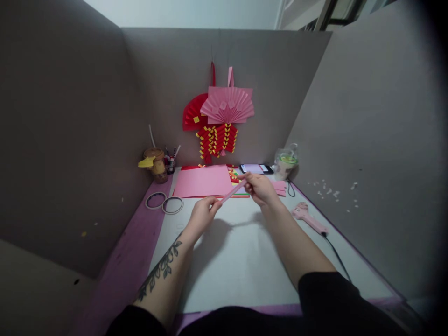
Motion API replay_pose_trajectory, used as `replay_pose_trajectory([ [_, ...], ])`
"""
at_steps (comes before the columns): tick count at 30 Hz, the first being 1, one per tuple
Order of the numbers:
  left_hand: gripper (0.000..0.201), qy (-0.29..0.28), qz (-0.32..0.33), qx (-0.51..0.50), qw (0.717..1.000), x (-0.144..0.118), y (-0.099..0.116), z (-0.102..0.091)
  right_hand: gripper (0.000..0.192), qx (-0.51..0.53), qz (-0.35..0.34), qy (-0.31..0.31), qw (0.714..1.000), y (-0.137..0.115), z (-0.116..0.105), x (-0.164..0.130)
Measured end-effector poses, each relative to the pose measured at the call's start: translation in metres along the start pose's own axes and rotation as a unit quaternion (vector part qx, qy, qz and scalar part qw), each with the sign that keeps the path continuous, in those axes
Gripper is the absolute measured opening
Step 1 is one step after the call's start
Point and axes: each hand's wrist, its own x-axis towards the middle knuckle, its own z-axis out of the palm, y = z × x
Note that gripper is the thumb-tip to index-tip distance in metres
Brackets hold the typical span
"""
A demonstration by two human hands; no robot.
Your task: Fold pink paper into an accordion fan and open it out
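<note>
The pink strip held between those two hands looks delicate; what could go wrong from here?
The pink strip looks thin and is pinched toward both ends, so a hard pull by the left hand or right hand might crease or tear it.

The drink cup stands close to the phone; a knock could spill onto it.

The pink tool trails a black cord near the right sleeve, which might snag it.
</note>
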Motion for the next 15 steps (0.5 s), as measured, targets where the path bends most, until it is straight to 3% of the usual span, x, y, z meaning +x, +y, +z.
replay_pose_trajectory([
  [4, 0.026, 0.02, -0.052, -0.061, 0.997, 0.002, -0.004, 0.005, 0.05, -0.028, -0.066, 0.056, 0.996, -0.009, -0.007, -0.001],
  [7, 0.031, 0.049, -0.095, -0.137, 0.985, 0.004, -0.006, 0.007, 0.04, -0.132, -0.135, 0.022, 0.982, -0.008, 0.009, -0.014],
  [9, 0.032, 0.061, -0.107, -0.165, 0.979, 0.004, -0.006, 0.006, 0.026, -0.239, -0.204, -0.047, 0.948, -0.003, 0.026, -0.024],
  [11, 0.031, 0.073, -0.105, -0.169, 0.977, 0.004, -0.004, 0.004, 0.015, -0.34, -0.267, -0.102, 0.896, 0.004, 0.041, -0.033],
  [15, 0.027, 0.094, -0.088, -0.126, 0.984, 0.002, 0.0, 0.001, 0.017, -0.492, -0.325, -0.098, 0.802, 0.021, 0.055, -0.043],
])
